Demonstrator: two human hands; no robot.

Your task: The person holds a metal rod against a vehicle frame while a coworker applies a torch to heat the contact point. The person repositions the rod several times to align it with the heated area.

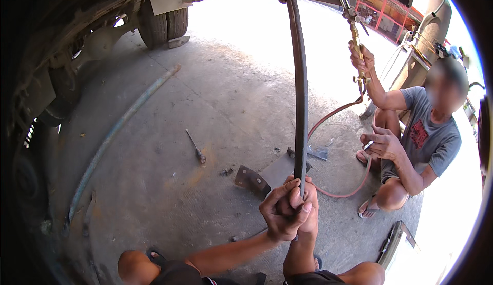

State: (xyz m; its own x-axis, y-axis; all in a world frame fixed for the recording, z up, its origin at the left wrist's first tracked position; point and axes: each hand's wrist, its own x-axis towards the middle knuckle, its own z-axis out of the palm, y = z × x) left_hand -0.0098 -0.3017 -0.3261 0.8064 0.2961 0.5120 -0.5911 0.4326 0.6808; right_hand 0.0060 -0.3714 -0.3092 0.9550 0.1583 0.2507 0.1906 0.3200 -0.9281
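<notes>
A long dark metal bar (299, 89) rises from my hands to the underside of a vehicle at the top of the view. My left hand (280, 216) is closed around its lower end. Pressed against it, my right hand (310, 209) also grips the bar, partly hidden behind the left. To the right, a squatting co-worker in a grey shirt (436, 141) raises a brass cutting torch (355, 43) close to the vehicle's underside. That person's other hand (385, 143) holds a small object I cannot make out.
A long bluish pipe (120, 125) lies on the concrete at left. Near the middle are a thin rod tool (195, 146) and a brown metal bracket (251, 180). The torch's red hose (334, 113) loops down over the floor. Truck wheels (164, 25) stand at upper left.
</notes>
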